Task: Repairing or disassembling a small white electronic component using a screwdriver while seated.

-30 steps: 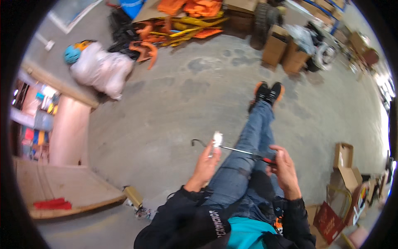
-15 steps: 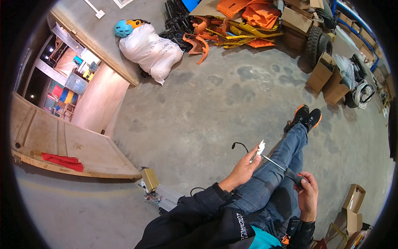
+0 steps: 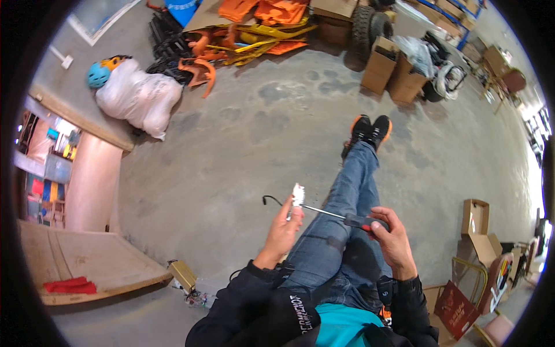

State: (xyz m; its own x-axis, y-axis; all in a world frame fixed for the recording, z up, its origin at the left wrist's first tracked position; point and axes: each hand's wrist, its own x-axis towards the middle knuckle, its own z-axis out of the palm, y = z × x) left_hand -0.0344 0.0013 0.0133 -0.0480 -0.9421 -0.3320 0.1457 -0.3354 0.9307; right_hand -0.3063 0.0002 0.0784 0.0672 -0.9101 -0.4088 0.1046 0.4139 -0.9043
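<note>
My left hand is closed round a small white part, held upright between thumb and fingers. A thin black cable curls out to the left of that hand. In my right hand is a screwdriver with a dark, red-marked handle. Its metal shaft points left, and its tip reaches the white part; whether it sits in a screw is too small to tell. Both hands are above my outstretched legs in jeans.
A wooden panel with a red cloth lies at left, beside a gold-coloured box. Farther off are a white sack, orange and yellow plastic pieces, tyres and cartons. An open carton stands at right.
My view has swung to the right, so the room and both hands sit farther left in the picture. The fingers of my right hand have spread somewhat along the screwdriver handle.
</note>
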